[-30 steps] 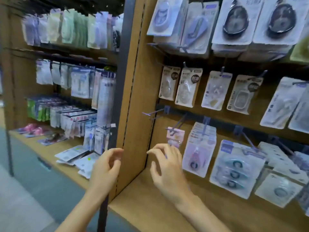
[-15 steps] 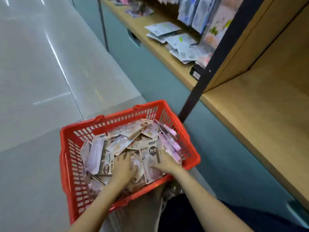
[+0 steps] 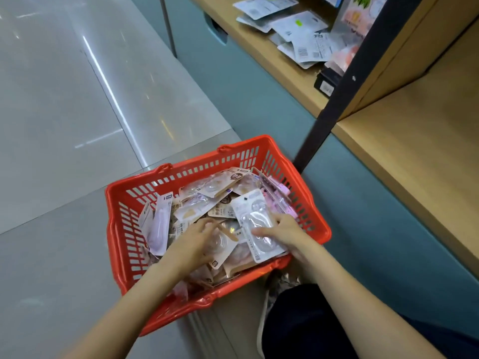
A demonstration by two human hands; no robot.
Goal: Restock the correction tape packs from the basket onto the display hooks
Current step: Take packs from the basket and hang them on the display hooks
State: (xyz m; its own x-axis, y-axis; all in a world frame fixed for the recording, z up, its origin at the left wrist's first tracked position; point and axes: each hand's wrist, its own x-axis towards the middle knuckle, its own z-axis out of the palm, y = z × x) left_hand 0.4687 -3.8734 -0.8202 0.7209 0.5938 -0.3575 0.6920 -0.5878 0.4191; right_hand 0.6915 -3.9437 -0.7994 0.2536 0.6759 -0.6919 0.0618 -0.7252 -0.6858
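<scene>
Grey shop floor (image 3: 64,99) beside the shelving; the red basket (image 3: 321,230) sits low, within reach. Right hand (image 3: 285,231) grips a white correction tape pack (image 3: 255,221), fingers curled; left hand (image 3: 193,244) rests loosely on the pile, sorting for more.

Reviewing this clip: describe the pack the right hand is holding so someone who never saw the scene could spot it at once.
Find the red basket on the grey floor beside the shelving. At its near right corner, the right hand holds a white blister pack lying on top of the heap. It is white-backed with a clear bubble, while its neighbours near the left hand are mostly tan-carded.
</scene>
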